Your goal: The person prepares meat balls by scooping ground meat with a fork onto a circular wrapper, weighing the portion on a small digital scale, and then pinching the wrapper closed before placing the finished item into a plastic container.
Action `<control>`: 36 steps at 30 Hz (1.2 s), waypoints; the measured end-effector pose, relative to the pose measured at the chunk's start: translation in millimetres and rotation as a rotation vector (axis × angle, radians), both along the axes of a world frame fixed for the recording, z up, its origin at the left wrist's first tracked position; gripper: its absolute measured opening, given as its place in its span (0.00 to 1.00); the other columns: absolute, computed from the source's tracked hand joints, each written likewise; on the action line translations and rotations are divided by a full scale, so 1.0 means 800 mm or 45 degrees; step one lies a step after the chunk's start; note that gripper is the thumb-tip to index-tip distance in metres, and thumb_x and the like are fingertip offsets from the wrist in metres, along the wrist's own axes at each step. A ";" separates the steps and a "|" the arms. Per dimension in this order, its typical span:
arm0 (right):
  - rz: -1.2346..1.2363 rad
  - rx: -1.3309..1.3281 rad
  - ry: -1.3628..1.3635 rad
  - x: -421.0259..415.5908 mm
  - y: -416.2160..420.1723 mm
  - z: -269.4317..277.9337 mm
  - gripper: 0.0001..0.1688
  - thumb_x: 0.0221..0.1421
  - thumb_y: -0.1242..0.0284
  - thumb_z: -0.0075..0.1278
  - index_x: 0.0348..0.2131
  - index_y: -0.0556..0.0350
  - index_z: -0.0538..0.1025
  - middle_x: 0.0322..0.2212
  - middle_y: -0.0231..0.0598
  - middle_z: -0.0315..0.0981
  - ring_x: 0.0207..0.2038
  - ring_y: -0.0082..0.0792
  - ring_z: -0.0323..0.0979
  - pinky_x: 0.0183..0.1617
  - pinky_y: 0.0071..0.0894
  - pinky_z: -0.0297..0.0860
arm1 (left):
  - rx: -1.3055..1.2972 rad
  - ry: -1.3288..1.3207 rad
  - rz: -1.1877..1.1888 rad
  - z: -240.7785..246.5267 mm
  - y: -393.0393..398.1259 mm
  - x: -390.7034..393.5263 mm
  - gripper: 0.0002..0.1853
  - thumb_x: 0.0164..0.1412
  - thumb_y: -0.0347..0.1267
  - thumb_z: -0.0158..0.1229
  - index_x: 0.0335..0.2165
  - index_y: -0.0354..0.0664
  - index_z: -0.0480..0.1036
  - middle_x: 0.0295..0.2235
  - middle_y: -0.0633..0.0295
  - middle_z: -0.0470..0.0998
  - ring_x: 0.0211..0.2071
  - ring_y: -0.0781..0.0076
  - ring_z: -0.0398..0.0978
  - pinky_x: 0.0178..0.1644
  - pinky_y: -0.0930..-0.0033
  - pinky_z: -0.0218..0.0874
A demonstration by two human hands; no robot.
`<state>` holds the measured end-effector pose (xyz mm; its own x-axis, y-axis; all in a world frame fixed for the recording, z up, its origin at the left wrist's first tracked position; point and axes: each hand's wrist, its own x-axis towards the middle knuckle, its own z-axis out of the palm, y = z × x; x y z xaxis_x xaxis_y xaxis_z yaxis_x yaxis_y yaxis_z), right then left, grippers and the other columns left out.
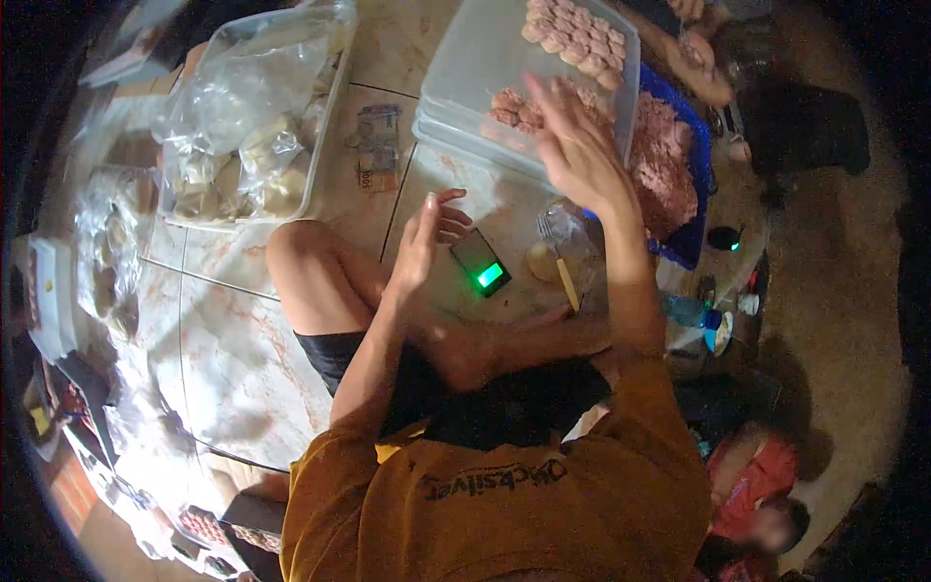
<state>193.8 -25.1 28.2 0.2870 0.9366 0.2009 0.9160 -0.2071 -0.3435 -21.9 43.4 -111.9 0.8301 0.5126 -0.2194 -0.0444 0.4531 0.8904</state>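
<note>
My left hand (435, 229) hovers over the tiled floor with its fingers apart and nothing in it. Just beside it lies a small black digital scale (486, 273) with a lit green display. My right hand (582, 156), slightly blurred, is spread and empty over a translucent plastic container (473, 80). Rows of pink minced-meat portions (578, 40) sit at the container's far end. A looser group of meat pieces (513, 109) is partly hidden by the right hand. Right of it stands a blue basin (700, 182) holding pink minced meat (662, 167).
A yellow-handled fork (566, 280) lies by a clear plastic bag (571, 229). Banknotes (378, 149) rest on the tiles. At left stands a plastic tub (309, 171) of bagged items. A bottle (687, 311), another person's hand (698, 58) and a person in red (753, 473) are at right.
</note>
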 end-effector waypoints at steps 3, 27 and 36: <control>-0.115 0.179 0.154 -0.055 -0.084 -0.003 0.26 0.54 0.72 0.41 0.54 0.55 0.66 0.42 0.57 0.71 0.46 0.56 0.69 0.53 0.49 0.62 | -0.058 0.032 -0.007 -0.002 0.004 0.000 0.40 0.62 0.61 0.31 0.51 0.35 0.64 0.34 0.54 0.74 0.33 0.70 0.73 0.40 0.69 0.63; -0.687 -0.481 0.447 -0.031 -0.247 -0.216 0.16 0.48 0.67 0.53 0.37 0.55 0.74 0.35 0.52 0.74 0.37 0.55 0.72 0.41 0.50 0.68 | 0.158 0.174 0.074 -0.013 0.007 0.006 0.24 0.65 0.43 0.46 0.51 0.35 0.65 0.35 0.56 0.76 0.32 0.70 0.76 0.37 0.71 0.67; -0.785 0.046 1.072 -0.048 -0.281 -0.108 0.13 0.54 0.69 0.51 0.35 0.61 0.76 0.19 0.37 0.72 0.22 0.33 0.70 0.27 0.31 0.64 | 0.203 0.078 -0.409 0.040 -0.092 0.032 0.23 0.63 0.38 0.51 0.52 0.36 0.65 0.39 0.58 0.76 0.40 0.70 0.74 0.43 0.68 0.66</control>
